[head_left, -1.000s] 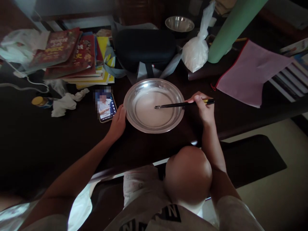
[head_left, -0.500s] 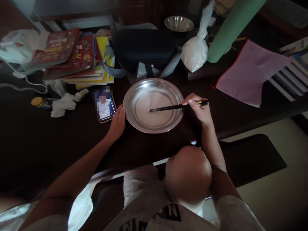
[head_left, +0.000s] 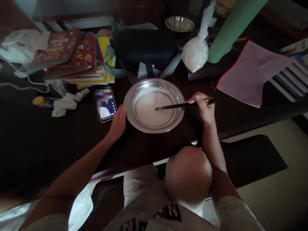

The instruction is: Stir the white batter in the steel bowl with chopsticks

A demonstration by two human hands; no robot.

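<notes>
Bowl [head_left: 155, 129]: steel, wide, upright on the dark desk [head_left: 79, 134], at the centre of this clock face, with 12 farthest from the person.
Mix [head_left: 146, 112]: pale and smooth-looking, covering the bowl's floor; white smears on the wall towards 12 and 1 o'clock.
Chopsticks [head_left: 172, 106]: black, slanting in over the rim from 3 o'clock, tips near the mix's middle; how deep they go cannot be told.
Right hand [head_left: 203, 104]: just outside the rim at 3 o'clock, closed round the chopsticks, thumb on top.
Left hand [head_left: 118, 120]: against the rim between 8 and 9 o'clock; whether its fingers hook beneath cannot be told.
Phone [head_left: 107, 107]: 9 o'clock, just beside the left hand, screen lit.
Tissue [head_left: 64, 106]: 9 o'clock, beyond the phone, crumpled, near a yellow-lidded jar [head_left: 41, 102].
Books [head_left: 83, 54]: stacked at 10 o'clock.
Case [head_left: 145, 46]: black, 12 o'clock.
Powder bag [head_left: 195, 54]: white, knotted, 1 o'clock.
Pouch [head_left: 250, 77]: pink, between 2 and 3 o'clock.
Knee [head_left: 189, 175]: 5 o'clock, nearer the person.
</notes>
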